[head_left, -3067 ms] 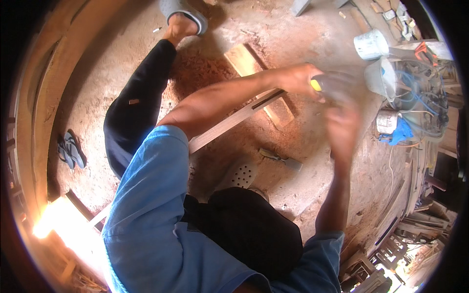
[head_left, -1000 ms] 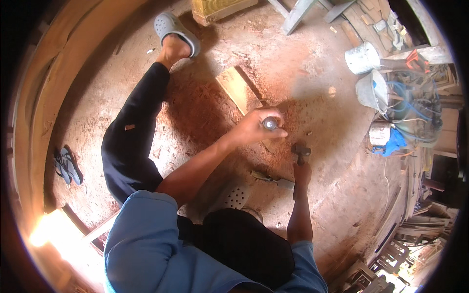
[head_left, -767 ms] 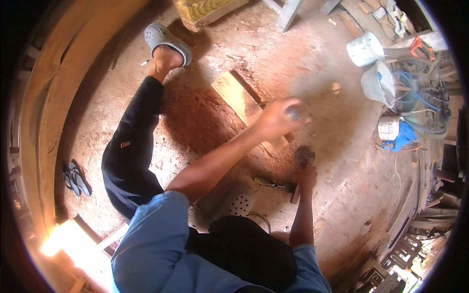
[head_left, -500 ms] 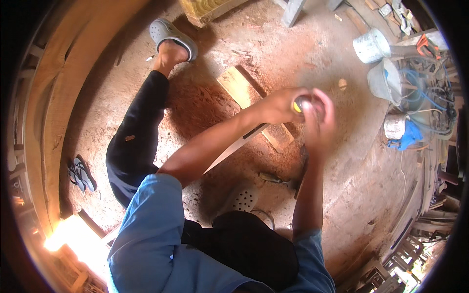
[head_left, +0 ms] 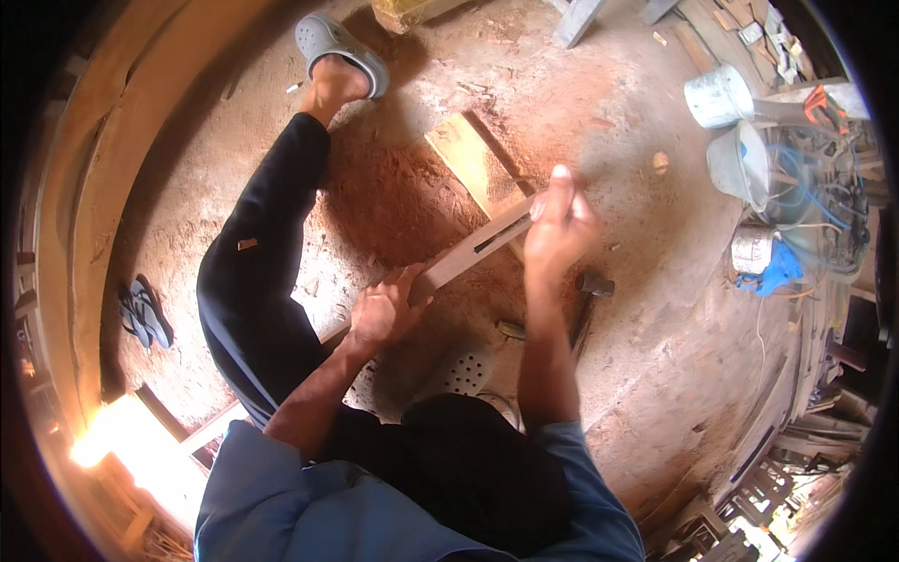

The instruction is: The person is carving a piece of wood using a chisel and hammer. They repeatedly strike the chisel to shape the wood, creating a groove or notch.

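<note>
- A pair of dark sandals (head_left: 142, 317) is lying on the dirt floor (head_left: 655, 375), near its left edge.
- The person is sitting on the floor, with one leg in black trousers (head_left: 257, 281) stretching out to a grey clog (head_left: 339, 49) near the top edge.
- The left hand (head_left: 382, 314) is pressing down on a long wooden slat (head_left: 468, 258) and wrapping around it near its middle.
- The slat is lying slanted, running from low on the left up to the right, in front of the person in the middle of the floor. It has a thin slot cut in it near the upper end.
- A wider yellow plank (head_left: 471, 159) is lying on the floor just behind the slat's upper end.
- The right hand (head_left: 560, 223) is closing on that upper end, with the fingers pinching something small there. I cannot tell what it is.
- The two hands are apart, one at each part of the slat.
- A hammer (head_left: 588, 298) is lying on the floor just below the right hand, and nobody is touching it.
- A white bucket (head_left: 717, 96), a metal tin (head_left: 749, 249) and blue wires (head_left: 810, 187) are sitting by the right edge.
- I think the person is checking or fitting the slot right now.
- Next, the slat is needing a firm hold so it is not sliding.
</note>
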### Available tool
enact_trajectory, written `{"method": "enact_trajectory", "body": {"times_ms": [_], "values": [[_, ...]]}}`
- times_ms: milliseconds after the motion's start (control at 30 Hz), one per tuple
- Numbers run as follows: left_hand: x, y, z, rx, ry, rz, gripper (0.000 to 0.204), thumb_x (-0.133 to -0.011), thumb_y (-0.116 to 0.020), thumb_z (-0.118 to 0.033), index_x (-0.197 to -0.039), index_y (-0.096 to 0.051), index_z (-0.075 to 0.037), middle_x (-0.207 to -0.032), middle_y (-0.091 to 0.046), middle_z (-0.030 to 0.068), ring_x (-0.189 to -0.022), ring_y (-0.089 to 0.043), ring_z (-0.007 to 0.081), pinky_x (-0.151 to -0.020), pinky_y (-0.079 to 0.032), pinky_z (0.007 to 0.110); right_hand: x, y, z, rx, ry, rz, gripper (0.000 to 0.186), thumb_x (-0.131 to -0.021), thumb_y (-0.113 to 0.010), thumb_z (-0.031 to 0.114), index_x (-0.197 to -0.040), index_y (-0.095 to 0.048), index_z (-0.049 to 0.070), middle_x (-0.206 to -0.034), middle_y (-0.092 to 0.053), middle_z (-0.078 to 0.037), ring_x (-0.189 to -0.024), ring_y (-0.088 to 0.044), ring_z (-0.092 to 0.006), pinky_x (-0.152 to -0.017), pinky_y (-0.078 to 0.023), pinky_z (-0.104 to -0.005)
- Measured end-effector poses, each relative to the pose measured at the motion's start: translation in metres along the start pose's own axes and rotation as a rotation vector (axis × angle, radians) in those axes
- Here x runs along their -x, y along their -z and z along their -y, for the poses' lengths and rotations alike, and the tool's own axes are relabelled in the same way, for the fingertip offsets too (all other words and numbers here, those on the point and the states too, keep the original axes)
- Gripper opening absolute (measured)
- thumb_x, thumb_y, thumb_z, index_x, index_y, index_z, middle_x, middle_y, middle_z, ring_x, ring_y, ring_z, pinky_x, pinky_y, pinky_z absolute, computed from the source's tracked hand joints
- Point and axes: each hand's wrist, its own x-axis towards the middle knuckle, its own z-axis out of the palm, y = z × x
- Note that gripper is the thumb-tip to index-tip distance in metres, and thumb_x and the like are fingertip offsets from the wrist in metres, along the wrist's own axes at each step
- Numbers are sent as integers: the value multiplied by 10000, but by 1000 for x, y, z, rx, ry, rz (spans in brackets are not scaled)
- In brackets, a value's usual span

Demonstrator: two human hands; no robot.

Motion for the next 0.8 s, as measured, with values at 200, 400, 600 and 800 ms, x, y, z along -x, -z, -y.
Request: {"method": "enact_trajectory", "body": {"times_ms": [200, 400, 600, 800], "values": [[-4, 9, -5, -20, 35, 33, 558, -870, -729, -371, -1346, -571, -127, -1196, -704, 146, -1008, -717, 327, -856, -585, 458, 2, 15, -24, 25, 439, 152, 339, -954, -670, 125, -653, -525, 66, -553, -467, 25, -492, -397, -62, -463, -266, -250], [-6, 7, -7, -62, 61, 41, 543, -867, -731, -370, -1329, -585, -123, -1160, -713, 155, -985, -721, 328, -850, -588, 451, -8, 24, -10, 242, 512, 472, 288, -929, -689, 137, -661, -604, 72, -563, -519, 36, -500, -438, -72, -461, -299, -232], [-11, 14, -10, 33, -19, -35, 499, -865, -742, -327, -1293, -600, -115, -1112, -714, 165, -959, -717, 338, -841, -582, 446, -78, 33, 7, -298, 37, 522, 338, -959, -667, 210, -668, -562, 76, -565, -543, -9, -476, -477, -81, -420, -359, -249], [-10, 14, -14, -9, -4, -10, 498, -863, -741, -328, -1301, -594, -142, -1116, -722, 149, -969, -723, 320, -807, -594, 436, -14, 8, 11, 165, 532, 71, 314, -898, -697, 146, -638, -523, 114, -562, -523, 25, -459, -423, -77, -430, -304, -253]]}}
